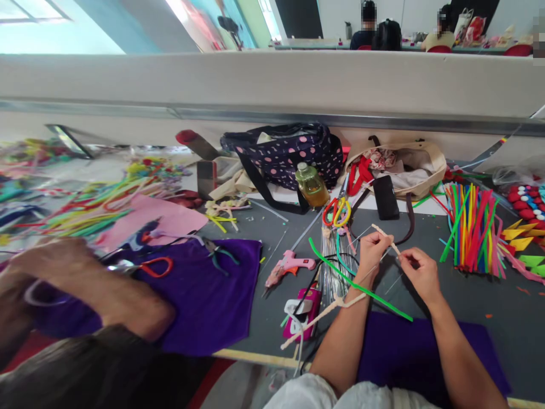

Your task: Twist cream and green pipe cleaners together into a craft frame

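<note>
A thin cream-coloured wrapped stem (377, 229) with fine wire about it is held between my two hands above the dark table. My left hand (372, 250) pinches it near its middle. My right hand (421, 271) has its fingertips closed at the stem's lower end. A bright green pipe cleaner (326, 259) crosses in view over my left forearm. Below it, a forked cream stem (313, 325) reaches toward the table's front edge. Silver wire rods (330, 272) lie in a bundle left of my left hand.
A pink glue gun (292, 264), scissors (340, 211), a bottle (313, 184), a phone (386, 197) and two bags lie ahead. Colourful pipe cleaners (474, 227) stand at right. A co-worker's arm (123, 295) reaches over a purple cloth (221, 301) with pliers (219, 258).
</note>
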`<state>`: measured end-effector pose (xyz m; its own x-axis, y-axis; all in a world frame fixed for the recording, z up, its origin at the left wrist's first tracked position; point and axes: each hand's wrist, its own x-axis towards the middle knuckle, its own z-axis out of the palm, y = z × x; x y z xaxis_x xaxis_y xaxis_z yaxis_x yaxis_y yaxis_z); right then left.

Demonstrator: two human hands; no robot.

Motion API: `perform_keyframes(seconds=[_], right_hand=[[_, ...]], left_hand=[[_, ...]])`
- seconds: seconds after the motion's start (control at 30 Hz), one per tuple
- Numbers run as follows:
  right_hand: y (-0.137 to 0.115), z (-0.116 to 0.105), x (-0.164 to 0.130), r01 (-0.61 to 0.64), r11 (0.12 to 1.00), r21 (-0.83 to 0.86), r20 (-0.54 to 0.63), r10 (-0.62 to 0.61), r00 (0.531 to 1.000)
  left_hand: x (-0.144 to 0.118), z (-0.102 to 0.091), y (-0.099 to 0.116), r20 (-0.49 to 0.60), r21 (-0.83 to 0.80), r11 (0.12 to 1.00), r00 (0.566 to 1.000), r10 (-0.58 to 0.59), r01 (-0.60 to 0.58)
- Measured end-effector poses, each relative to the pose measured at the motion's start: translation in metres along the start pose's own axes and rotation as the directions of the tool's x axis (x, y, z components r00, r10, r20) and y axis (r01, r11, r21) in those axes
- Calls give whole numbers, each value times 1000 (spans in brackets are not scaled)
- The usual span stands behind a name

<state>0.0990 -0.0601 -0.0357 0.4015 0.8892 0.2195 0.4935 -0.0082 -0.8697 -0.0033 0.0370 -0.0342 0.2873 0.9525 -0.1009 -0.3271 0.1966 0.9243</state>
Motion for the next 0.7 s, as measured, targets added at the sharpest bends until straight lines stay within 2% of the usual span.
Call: perform_keyframes(seconds=[0.1, 0.2, 0.37, 0.53, 0.63, 0.7], right_hand=[[-5, 1, -2, 184, 940, -288, -75, -214, 974], [-7, 2, -3, 241, 888, -391, -88, -297, 951], [-5, 2, -2, 279, 897, -343, -45, -313, 949], [-5, 2, -3, 281, 847, -450, -40, -334, 942], [-6, 4, -4, 243, 829, -504, -86, -329, 941], [-6, 5, -4, 184, 863, -470, -143, -280, 949]], left_hand=[[0, 1, -1, 13, 28, 1000, 1000, 3, -3], [2, 0, -3, 2, 41, 999, 1000, 16, -16], [5, -4, -6, -23, 22, 1000, 999, 22, -22], [3, -2, -5, -18, 26, 999, 1000, 20, -19], [1, 1, -4, -6, 17, 1000, 1000, 0, 0], [1, 2, -5, 0, 15, 1000, 1000, -11, 11]])
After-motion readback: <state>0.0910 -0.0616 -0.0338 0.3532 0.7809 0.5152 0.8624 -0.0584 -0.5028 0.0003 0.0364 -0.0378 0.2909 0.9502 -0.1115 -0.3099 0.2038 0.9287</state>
